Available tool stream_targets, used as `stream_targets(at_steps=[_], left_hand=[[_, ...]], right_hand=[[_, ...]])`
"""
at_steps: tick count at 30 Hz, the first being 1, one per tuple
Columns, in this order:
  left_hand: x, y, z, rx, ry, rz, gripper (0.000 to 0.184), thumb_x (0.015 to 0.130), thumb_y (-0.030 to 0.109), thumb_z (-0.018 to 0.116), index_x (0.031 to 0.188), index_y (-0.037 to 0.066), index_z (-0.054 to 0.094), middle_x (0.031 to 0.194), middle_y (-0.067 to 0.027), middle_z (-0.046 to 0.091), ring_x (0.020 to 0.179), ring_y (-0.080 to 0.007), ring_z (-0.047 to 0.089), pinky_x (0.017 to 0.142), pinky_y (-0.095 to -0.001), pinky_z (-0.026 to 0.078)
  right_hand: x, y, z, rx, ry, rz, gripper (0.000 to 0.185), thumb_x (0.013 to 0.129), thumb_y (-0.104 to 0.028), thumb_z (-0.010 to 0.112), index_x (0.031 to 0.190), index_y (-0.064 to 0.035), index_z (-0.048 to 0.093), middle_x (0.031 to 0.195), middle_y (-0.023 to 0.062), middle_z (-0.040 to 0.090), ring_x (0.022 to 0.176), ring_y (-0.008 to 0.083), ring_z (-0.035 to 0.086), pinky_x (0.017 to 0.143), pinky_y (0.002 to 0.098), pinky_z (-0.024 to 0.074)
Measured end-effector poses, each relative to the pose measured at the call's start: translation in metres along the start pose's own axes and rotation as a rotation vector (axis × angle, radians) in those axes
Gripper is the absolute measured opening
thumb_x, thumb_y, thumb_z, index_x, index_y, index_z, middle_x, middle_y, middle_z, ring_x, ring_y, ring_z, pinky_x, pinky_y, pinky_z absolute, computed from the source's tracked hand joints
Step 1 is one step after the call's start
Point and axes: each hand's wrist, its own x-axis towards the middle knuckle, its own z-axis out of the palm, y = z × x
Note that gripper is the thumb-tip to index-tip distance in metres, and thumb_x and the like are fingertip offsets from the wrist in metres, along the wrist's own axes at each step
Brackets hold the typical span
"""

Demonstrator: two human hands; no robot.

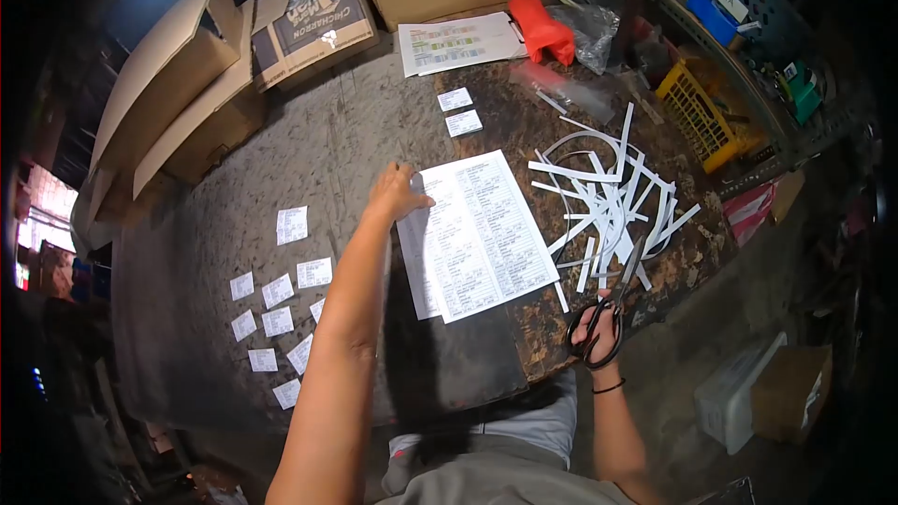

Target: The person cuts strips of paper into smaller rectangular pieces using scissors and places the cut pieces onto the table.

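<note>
Printed sheets (491,234) lie overlapped on the dark worktable (374,103), covered in columns of small text. My left hand (400,194) touches their upper left corner, its fingers partly bent and thumb out over the paper. At the table's front edge, my right hand (596,332) holds black-handled scissors (618,295), their blades pointing up and away. A tangled pile of white paper strips (608,196) lies right of the sheets. Several small printed labels (278,291) are spread at the left, and two small label stacks (463,123) sit beyond the sheets.
Cardboard boxes (313,33) stand at the back left. A colour-printed sheet (458,43), a red plastic bag (543,28) and clear plastic lie at the back. A yellow basket (703,112) is at the right, with a white bin (739,393) and brown box (791,393) below.
</note>
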Motion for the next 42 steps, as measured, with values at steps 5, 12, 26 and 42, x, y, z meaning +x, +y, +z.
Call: stream_targets(at_steps=[5,12,26,42], left_hand=[[0.024,0.005,-0.013,0.038,-0.232,-0.122,0.069,0.06,0.039,0.081,0.116,0.008,0.055,0.11,-0.0144,0.059,0.105,-0.0301,0.057,0.086,-0.0392,0.046],[0.018,-0.02,0.004,-0.135,-0.276,-0.006,0.039,0.074,0.031,0.072,0.098,0.001,0.064,0.082,-0.015,0.067,0.068,-0.0244,0.065,0.064,-0.0356,0.051],[-0.224,0.025,0.024,-1.377,0.235,-0.506,0.018,0.092,0.019,0.057,0.095,0.003,0.051,0.067,-0.0025,0.056,0.046,-0.0078,0.049,0.038,-0.0208,0.039],[-0.361,0.024,0.083,-1.506,0.305,-0.336,0.021,0.093,0.022,0.054,0.098,0.002,0.049,0.071,-0.0056,0.058,0.048,-0.0102,0.053,0.039,-0.0218,0.043]], right_hand=[[-0.001,-0.001,0.0,-0.071,0.026,0.017,0.044,0.095,-0.037,0.048,0.127,-0.0096,0.034,0.074,0.0051,0.053,0.05,0.0128,0.049,0.043,0.0297,0.0462],[-0.001,-0.007,0.005,-0.05,0.059,0.078,0.049,0.092,-0.033,0.056,0.127,-0.0077,0.033,0.075,0.006,0.052,0.05,0.0132,0.049,0.044,0.029,0.0461],[-0.011,-0.023,0.009,-0.075,0.065,0.13,0.037,0.091,-0.015,0.055,0.121,-0.0014,0.038,0.07,0.0067,0.052,0.05,0.0123,0.05,0.044,0.0283,0.0457],[-0.138,0.038,-0.018,-0.317,0.087,-0.01,0.049,0.076,-0.004,0.066,0.118,-0.0037,0.041,0.075,0.0021,0.053,0.063,0.01,0.055,0.054,0.0261,0.0517]])
